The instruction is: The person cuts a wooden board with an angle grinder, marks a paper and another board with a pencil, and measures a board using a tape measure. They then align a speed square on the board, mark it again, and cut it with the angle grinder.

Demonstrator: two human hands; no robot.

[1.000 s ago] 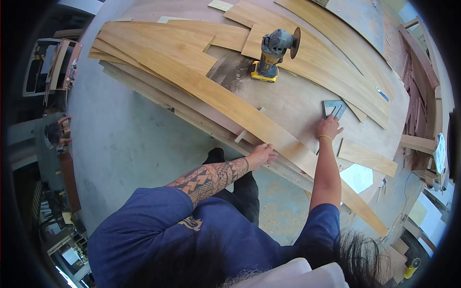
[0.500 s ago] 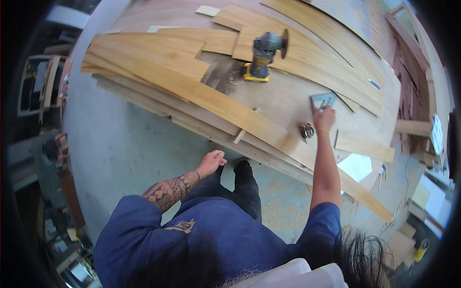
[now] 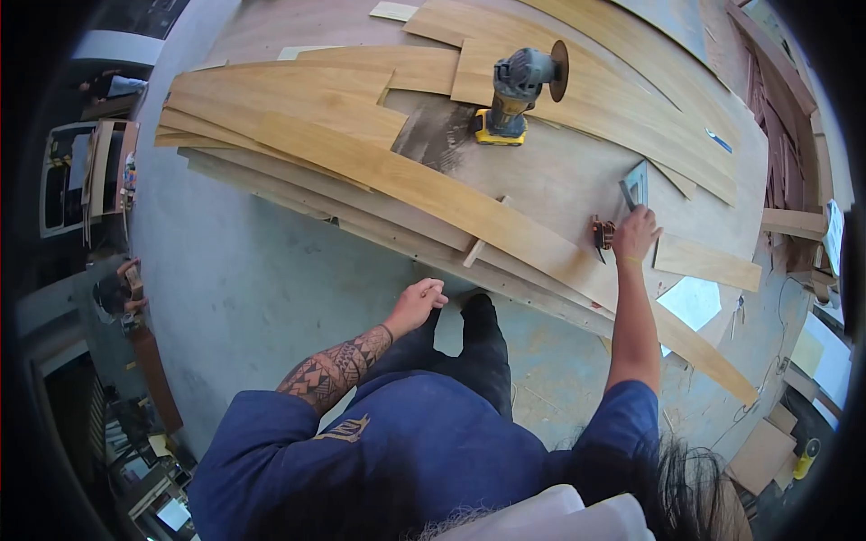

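Note:
My right hand (image 3: 637,234) is over the workbench, its fingers closed on the near end of a metal square (image 3: 637,187), which stands tilted up from the surface. Just left of that hand sits an orange and black tape measure (image 3: 603,233). My left hand (image 3: 420,302) hangs in front of my legs with its fingers curled; whether anything small is in it cannot be seen. A long wooden plank (image 3: 442,199) runs along the near edge of the bench, with a small wood strip (image 3: 474,252) beneath it.
A cordless grinder (image 3: 511,95) with a yellow battery stands on the bench. More planks (image 3: 577,99) lie behind it. At the right are a short board (image 3: 708,262) and a white sheet (image 3: 691,301). Another person (image 3: 115,290) is at the far left.
The square has turned from lying nearly flat to tilted upright in my right hand. The view has shifted slightly, and my left hand remains near my legs.

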